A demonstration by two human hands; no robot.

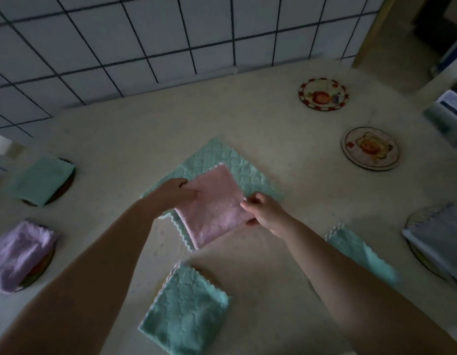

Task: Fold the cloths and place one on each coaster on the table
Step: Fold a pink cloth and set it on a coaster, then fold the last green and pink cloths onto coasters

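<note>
A folded pink cloth point(212, 208) lies at the table's middle on top of an unfolded green cloth point(222, 160). My left hand point(171, 193) pinches the pink cloth's left corner. My right hand point(263, 211) grips its right edge, thumb under. Two round coasters stand bare at the back right: a red-rimmed coaster point(323, 94) and a pale coaster point(370, 148). Folded cloths cover other coasters: a green one point(41, 180) and a purple one point(20, 252) at the left, a green one point(186, 308) in front, a grey one point(439, 239) at the right.
Another folded green cloth point(360, 252) lies partly under my right forearm. A tiled wall point(145, 34) runs along the table's far edge. At the far right stands furniture with a white and blue box point(450, 114).
</note>
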